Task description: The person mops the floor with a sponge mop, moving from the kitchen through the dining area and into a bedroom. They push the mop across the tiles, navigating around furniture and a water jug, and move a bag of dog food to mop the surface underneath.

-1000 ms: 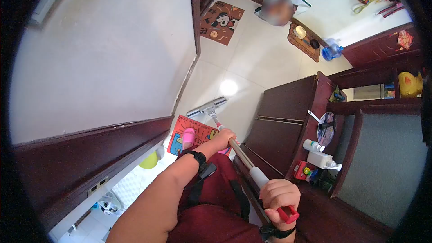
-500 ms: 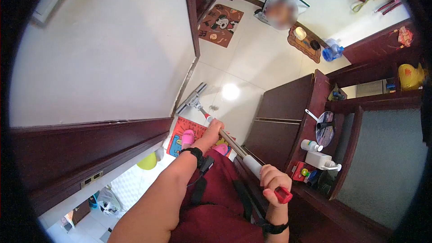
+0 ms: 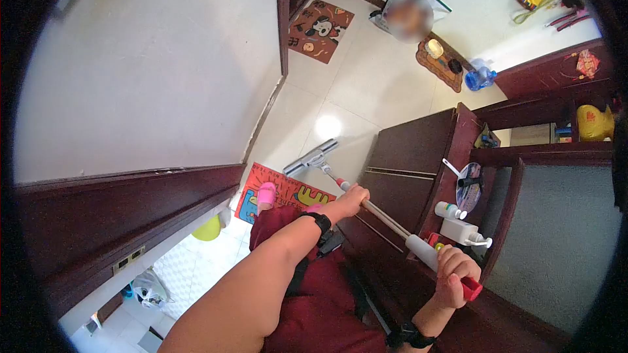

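A mop with a long pale pole (image 3: 387,218) slants across the view, its wide flat head (image 3: 310,157) lying on the light floor tiles just past the red patterned mat (image 3: 258,182). My left hand (image 3: 353,201) is wrapped round the pole's lower part, near its red and white joint. Higher up, my right hand (image 3: 456,277) is closed on the grip end, below the red end cap (image 3: 470,289). The underside of the mop head is hidden. A pink slipper (image 3: 266,195) is on my foot on the mat; the other is mostly behind my left arm.
Dark red cabinets (image 3: 404,157) stand close on the right, with a white pump bottle (image 3: 464,232) and a round mirror-like disc (image 3: 470,186) on top. A white door or wall panel (image 3: 150,72) fills the left. Farther off are a brown mat (image 3: 322,31), a bag (image 3: 410,13) and a blue water jug (image 3: 481,78).
The mop head has slid right, away from the left door frame, and turned slightly. Both my hands have moved right with the pole, keeping their hold.
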{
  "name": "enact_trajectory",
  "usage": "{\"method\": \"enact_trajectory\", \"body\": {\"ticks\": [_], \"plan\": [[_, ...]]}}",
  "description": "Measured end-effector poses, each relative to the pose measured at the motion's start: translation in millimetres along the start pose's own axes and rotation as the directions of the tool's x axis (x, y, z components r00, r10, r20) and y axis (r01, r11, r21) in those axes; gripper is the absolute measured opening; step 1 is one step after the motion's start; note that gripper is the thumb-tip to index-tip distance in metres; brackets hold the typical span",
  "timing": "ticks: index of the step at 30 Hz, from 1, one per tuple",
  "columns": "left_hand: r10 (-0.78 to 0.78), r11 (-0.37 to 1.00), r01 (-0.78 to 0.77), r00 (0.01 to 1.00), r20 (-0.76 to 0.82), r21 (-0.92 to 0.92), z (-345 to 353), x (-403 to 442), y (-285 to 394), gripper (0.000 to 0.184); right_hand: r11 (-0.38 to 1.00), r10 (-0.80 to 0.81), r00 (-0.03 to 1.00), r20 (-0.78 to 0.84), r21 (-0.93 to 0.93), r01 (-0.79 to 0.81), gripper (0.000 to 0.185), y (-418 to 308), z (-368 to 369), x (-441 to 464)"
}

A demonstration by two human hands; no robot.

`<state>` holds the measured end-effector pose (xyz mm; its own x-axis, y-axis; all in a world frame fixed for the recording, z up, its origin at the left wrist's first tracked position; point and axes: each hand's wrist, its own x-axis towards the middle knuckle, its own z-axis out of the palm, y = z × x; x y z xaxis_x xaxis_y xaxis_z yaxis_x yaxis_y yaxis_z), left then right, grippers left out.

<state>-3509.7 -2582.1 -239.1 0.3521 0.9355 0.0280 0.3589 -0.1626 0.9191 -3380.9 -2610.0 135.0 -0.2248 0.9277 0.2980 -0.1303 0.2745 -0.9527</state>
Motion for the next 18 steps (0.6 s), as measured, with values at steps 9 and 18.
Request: {"method": "enact_trajectory", "body": {"ticks": [9,18], "plan": [[0.081,0.997,-0.079,0.991,0.107,-0.020,-98,-35,100,0.023,0.960,-0.278,0.960,-0.020,0.025,0.278,0.031,-68,38,-13],[0.060,0.993,-0.075,0.986,0.158,0.092,-142,-97,131,0.020,0.873,-0.456,0.847,0.274,0.323,0.366,0.030,-114,98,-10]]}}
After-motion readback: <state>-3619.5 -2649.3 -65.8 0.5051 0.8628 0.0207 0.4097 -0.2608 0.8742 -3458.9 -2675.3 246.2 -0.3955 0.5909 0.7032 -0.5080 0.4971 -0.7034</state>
